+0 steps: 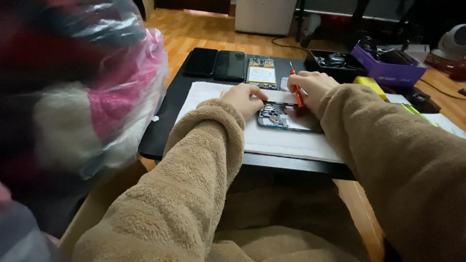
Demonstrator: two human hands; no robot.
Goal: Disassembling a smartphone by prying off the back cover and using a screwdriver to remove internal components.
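Observation:
An opened phone (281,119) with its insides bare lies on a white cloth mat (272,140) on a low black table (160,145). My left hand (244,99) rests on the phone's left end, fingers curled onto it. My right hand (310,85) grips an orange-handled screwdriver (296,87) held nearly upright, its tip down on the phone's upper part. Both arms wear fuzzy tan sleeves.
Two dark phones (216,63) and another opened phone with a pale battery (262,73) lie at the table's far side. A black tray (332,63), a purple box (388,68) and a yellow object (371,85) sit to the right. A plastic-wrapped bundle (97,87) looms left.

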